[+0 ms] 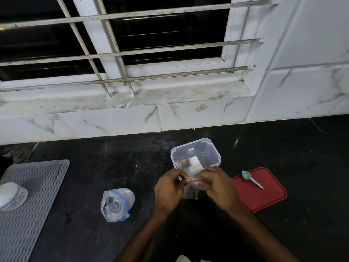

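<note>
My left hand point(170, 188) and my right hand point(217, 184) meet over the black counter, both pinching the top edge of a small clear plastic packet point(191, 191) that hangs between them. Its contents are dark and hard to make out. Just behind the hands stands an open clear plastic container point(196, 154) with a white packet and a few brownish bits at its bottom. The container's red lid point(264, 193) lies to the right, with a small teal spoon point(252, 179) resting on it.
A crumpled zip bag point(117, 204) with a blue strip stands left of my hands. A grey ribbed drying mat point(34, 201) covers the counter's left, carrying a white jar point(11, 195). Marble tiles and a barred window rise behind the counter point(113, 157).
</note>
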`<state>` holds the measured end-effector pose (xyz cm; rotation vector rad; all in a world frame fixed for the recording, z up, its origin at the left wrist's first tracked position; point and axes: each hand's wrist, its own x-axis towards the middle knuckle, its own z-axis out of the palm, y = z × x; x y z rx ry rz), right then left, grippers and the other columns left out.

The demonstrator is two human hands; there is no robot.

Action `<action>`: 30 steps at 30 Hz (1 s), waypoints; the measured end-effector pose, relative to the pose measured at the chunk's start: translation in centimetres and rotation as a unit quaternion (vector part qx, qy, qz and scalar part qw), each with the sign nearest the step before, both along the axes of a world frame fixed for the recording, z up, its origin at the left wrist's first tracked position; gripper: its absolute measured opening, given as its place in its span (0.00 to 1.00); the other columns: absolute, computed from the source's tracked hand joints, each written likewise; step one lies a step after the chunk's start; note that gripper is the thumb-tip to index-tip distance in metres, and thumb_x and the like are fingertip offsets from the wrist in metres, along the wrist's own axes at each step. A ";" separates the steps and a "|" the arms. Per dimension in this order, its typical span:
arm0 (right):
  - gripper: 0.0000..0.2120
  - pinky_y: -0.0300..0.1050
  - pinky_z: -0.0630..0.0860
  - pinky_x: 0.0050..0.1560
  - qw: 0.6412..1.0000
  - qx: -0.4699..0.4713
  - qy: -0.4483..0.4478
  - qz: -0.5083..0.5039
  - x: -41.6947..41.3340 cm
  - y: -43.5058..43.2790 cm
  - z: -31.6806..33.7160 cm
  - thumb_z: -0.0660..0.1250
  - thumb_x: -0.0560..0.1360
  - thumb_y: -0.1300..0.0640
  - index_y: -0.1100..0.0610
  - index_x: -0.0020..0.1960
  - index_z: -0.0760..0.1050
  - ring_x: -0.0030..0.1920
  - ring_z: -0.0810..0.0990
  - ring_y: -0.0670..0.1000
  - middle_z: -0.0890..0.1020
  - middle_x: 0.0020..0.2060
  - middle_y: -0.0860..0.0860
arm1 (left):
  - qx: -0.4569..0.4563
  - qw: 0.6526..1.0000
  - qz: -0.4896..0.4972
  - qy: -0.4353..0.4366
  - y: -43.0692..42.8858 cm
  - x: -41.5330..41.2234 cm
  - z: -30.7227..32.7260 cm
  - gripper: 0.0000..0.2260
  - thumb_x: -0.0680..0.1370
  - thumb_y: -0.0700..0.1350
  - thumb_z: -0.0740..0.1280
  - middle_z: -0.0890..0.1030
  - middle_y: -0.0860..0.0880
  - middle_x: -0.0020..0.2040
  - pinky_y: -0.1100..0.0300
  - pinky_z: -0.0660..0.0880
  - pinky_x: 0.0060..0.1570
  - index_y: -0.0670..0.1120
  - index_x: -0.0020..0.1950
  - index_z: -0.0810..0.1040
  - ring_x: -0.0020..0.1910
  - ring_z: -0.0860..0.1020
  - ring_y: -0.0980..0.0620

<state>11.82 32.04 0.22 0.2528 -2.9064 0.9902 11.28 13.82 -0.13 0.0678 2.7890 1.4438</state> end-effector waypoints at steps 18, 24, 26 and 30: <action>0.11 0.49 0.76 0.47 0.935 0.340 -0.037 0.098 -12.3 2.0 3.7 0.61 0.77 0.56 0.51 0.55 0.80 0.56 0.78 0.54 0.78 0.53 0.52 | -0.016 0.999 -0.030 0.022 -2.3 -4.5 1.4 0.17 0.76 0.47 0.71 0.81 0.58 0.50 0.58 0.81 0.49 0.57 0.63 0.75 0.47 0.80 0.62; 0.11 0.49 0.78 0.51 0.894 0.410 -0.118 0.133 -12.5 1.9 -0.2 0.63 0.78 0.56 0.57 0.56 0.79 0.56 0.80 0.57 0.79 0.58 0.54 | -0.172 0.978 -0.112 0.030 -1.3 -1.8 -1.1 0.16 0.78 0.51 0.66 0.76 0.60 0.56 0.60 0.78 0.50 0.62 0.65 0.72 0.54 0.74 0.61; 0.12 0.47 0.78 0.52 0.912 0.362 -0.152 0.122 -12.4 2.2 -0.4 0.64 0.78 0.52 0.54 0.58 0.79 0.55 0.81 0.57 0.80 0.57 0.54 | -0.213 0.966 -0.145 0.028 -0.9 -1.5 -2.0 0.15 0.79 0.54 0.65 0.74 0.59 0.60 0.59 0.76 0.53 0.61 0.65 0.72 0.58 0.73 0.59; 0.12 0.39 0.74 0.50 0.988 0.145 -0.036 0.034 -10.0 2.7 0.4 0.67 0.77 0.53 0.52 0.59 0.80 0.52 0.81 0.50 0.82 0.56 0.49 | -0.296 0.939 -0.172 0.021 0.0 -1.2 -3.5 0.19 0.78 0.56 0.64 0.71 0.55 0.66 0.56 0.71 0.59 0.59 0.69 0.70 0.63 0.70 0.53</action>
